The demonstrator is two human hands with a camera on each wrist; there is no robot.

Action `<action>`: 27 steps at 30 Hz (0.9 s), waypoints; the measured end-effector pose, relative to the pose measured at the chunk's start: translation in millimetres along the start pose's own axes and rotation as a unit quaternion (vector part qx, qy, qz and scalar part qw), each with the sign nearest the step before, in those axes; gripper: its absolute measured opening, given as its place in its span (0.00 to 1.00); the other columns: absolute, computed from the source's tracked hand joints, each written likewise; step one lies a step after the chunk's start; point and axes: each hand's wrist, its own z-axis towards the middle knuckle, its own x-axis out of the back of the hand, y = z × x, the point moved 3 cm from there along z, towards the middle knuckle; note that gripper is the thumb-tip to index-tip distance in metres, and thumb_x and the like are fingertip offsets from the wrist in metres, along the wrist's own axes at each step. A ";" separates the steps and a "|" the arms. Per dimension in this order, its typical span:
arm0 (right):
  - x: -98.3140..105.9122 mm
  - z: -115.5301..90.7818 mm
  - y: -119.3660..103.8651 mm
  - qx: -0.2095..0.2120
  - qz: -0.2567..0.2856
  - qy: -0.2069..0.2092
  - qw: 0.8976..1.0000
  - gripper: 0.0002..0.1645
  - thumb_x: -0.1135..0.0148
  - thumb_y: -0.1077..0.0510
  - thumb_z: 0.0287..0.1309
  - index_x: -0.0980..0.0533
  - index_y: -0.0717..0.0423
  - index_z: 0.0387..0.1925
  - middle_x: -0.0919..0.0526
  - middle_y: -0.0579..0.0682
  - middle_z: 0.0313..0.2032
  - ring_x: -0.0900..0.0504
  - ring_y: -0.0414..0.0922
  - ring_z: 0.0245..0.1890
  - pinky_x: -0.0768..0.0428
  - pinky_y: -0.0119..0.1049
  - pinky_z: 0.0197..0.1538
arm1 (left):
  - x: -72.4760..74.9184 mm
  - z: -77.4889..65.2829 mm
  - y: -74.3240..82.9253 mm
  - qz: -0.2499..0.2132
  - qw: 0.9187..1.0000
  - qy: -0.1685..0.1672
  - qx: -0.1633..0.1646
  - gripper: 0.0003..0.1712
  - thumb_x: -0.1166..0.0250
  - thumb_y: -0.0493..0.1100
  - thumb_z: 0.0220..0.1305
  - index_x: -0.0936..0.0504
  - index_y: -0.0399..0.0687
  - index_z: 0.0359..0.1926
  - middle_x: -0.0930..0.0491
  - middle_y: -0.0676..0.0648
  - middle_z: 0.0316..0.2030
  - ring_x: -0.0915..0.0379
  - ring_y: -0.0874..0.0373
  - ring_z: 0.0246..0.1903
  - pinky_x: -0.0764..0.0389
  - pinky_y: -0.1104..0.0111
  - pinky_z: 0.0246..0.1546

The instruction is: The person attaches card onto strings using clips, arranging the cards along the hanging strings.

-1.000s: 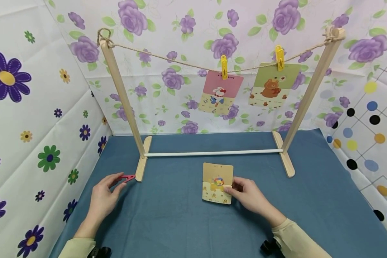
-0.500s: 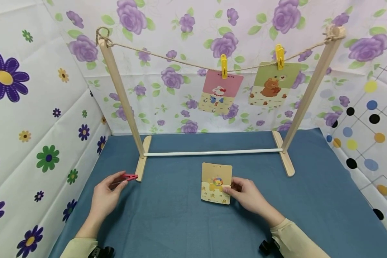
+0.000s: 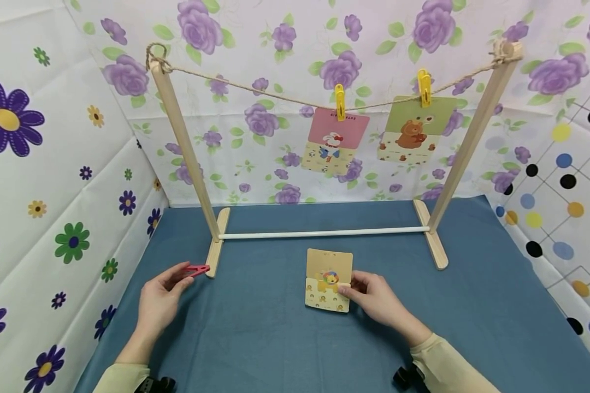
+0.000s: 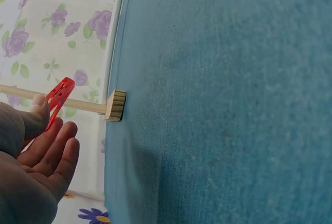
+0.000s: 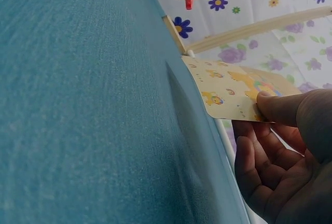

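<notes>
My left hand (image 3: 159, 300) pinches a red clothespin (image 3: 197, 270) between thumb and fingers, close to the rack's left foot. In the left wrist view the clothespin (image 4: 61, 92) points up and away from the thumb. My right hand (image 3: 384, 305) holds a yellow card (image 3: 328, 267) with a lion picture by its right edge, thumb in front, above the cloth. The right wrist view shows the card (image 5: 228, 92) raised off the cloth, fingers beneath it. On the rope (image 3: 255, 90) hang a pink-and-yellow card (image 3: 319, 155) and a green bear card (image 3: 392, 123), each under a yellow clothespin (image 3: 341, 102).
The wooden rack has a left post (image 3: 184, 142), a right post (image 3: 474, 136) and a white crossbar (image 3: 324, 233) low between them. Its left foot (image 3: 215, 256) and right foot (image 3: 437, 248) stand on the blue cloth (image 3: 265, 338). Patterned fabric hangs behind and at both sides.
Both hands stay nearly still, keeping the red clothespin and the lion card. The card has shifted very slightly left; the whole head view has also moved a little.
</notes>
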 end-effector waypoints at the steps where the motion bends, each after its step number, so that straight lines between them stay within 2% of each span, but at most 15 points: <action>1: -0.1 0.0 0.0 0.000 0.001 0.000 1.000 0.10 0.29 0.49 0.72 0.14 0.51 0.44 0.17 0.45 0.30 0.24 0.46 0.28 0.28 0.34 0.30 | 0.0 -0.2 0.3 0.000 1.000 -0.001 0.001 0.23 0.29 0.42 0.75 0.15 0.44 0.67 0.11 0.40 0.50 0.19 0.56 0.43 0.23 0.78 0.34; 9: -0.7 0.3 0.1 -0.005 0.002 0.001 1.000 0.10 0.29 0.49 0.72 0.15 0.52 0.43 0.18 0.45 0.30 0.24 0.46 0.28 0.28 0.34 0.29 | -2.0 -1.2 3.0 -0.009 1.000 -0.002 0.013 0.22 0.29 0.42 0.74 0.14 0.46 0.66 0.10 0.41 0.52 0.18 0.55 0.47 0.23 0.80 0.35; 14: -1.0 0.9 0.5 -0.007 0.003 0.002 1.000 0.10 0.28 0.50 0.72 0.15 0.52 0.43 0.18 0.45 0.30 0.24 0.46 0.29 0.28 0.34 0.30 | -2.6 -1.1 5.4 -0.013 1.000 0.008 0.013 0.20 0.27 0.42 0.73 0.11 0.46 0.63 0.10 0.40 0.51 0.19 0.60 0.38 0.24 0.75 0.28; 18: -0.8 1.3 0.5 -0.006 0.005 0.005 1.000 0.10 0.28 0.50 0.72 0.15 0.52 0.42 0.18 0.46 0.30 0.24 0.46 0.29 0.28 0.34 0.30 | -3.8 -0.9 7.7 -0.013 1.000 0.018 0.007 0.18 0.26 0.41 0.72 0.10 0.45 0.60 0.10 0.38 0.49 0.22 0.60 0.32 0.29 0.71 0.22; 24: -1.0 1.3 0.1 -0.005 0.004 0.007 1.000 0.10 0.28 0.50 0.72 0.15 0.52 0.43 0.18 0.45 0.30 0.23 0.46 0.29 0.28 0.34 0.31 | -7.9 -1.0 6.7 -0.017 1.000 0.024 -0.009 0.16 0.25 0.37 0.69 0.08 0.43 0.56 0.09 0.38 0.46 0.16 0.55 0.34 0.30 0.70 0.18; 27: -1.0 1.3 0.0 -0.004 0.004 0.008 1.000 0.09 0.28 0.50 0.72 0.15 0.52 0.42 0.18 0.45 0.30 0.23 0.46 0.29 0.28 0.34 0.30 | -9.4 -1.2 5.8 -0.015 0.999 0.026 -0.024 0.15 0.25 0.37 0.68 0.08 0.43 0.55 0.09 0.38 0.44 0.15 0.57 0.34 0.28 0.71 0.19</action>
